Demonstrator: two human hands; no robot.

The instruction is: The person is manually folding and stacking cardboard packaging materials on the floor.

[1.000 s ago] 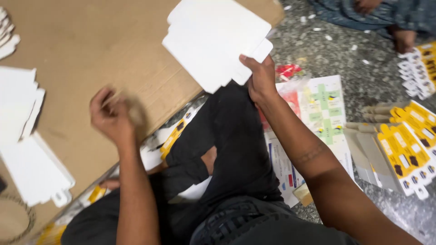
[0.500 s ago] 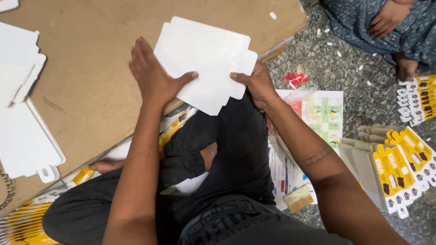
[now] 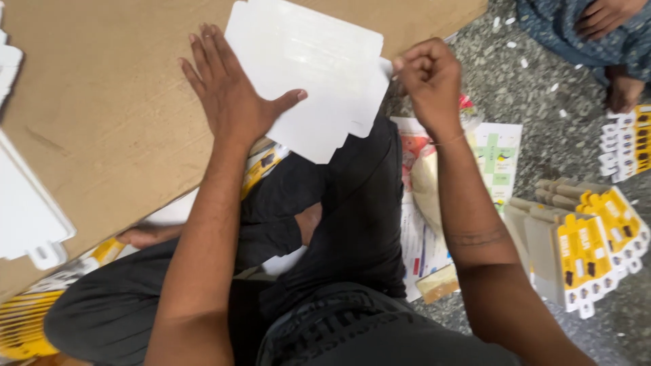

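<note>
A: Where are the hands?
B: Left hand (image 3: 234,98) lies flat, fingers spread wide, on the brown cardboard sheet (image 3: 108,135), with its thumb on the left edge of the white card blanks (image 3: 312,81). Right hand (image 3: 428,80) is closed, pinching the stack's right edge.
A: Where does the stack sit?
B: On the near edge of the cardboard, white side up. Its lower corner hangs over the person's black-trousered knee (image 3: 359,203).
A: Anything else around?
B: More white blanks (image 3: 27,217) on the cardboard at far left. Yellow printed cartons (image 3: 583,251) lie stacked on the speckled floor (image 3: 542,102) to the right, with another batch (image 3: 627,142) further out. Printed sheets (image 3: 498,163) are under the right forearm. Another person's hand (image 3: 603,17) shows at top right, well apart.
</note>
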